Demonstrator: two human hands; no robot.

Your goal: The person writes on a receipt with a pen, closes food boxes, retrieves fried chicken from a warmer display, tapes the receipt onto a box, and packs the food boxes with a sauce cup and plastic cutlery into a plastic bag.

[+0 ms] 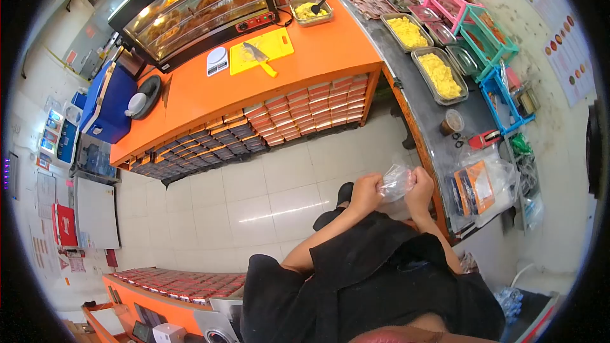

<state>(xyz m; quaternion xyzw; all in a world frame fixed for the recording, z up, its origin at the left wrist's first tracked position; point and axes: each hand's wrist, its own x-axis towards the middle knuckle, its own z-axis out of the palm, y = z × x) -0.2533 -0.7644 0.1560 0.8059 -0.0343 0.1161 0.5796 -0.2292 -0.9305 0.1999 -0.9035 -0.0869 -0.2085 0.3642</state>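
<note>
A clear plastic bag (395,183) is stretched between my two hands, in front of my black clothing. My left hand (366,194) is closed on its left side, and my right hand (419,192) grips its right side. The bag looks thin and crumpled; whether anything is inside it I cannot tell. Both hands are beside the front edge of the dark counter (427,114). Nearest to them on that counter lies an orange and dark printed packet (475,187), with clear plastic (505,184) around it.
Trays of yellow food (440,76) stand along the right counter, near stacked coloured baskets (489,35) and a lidded cup (452,122). Across the tiled floor, an orange counter (337,44) carries a knife (257,54) on a yellow cutting board (279,44), a scale (217,60) and a food warmer (197,16).
</note>
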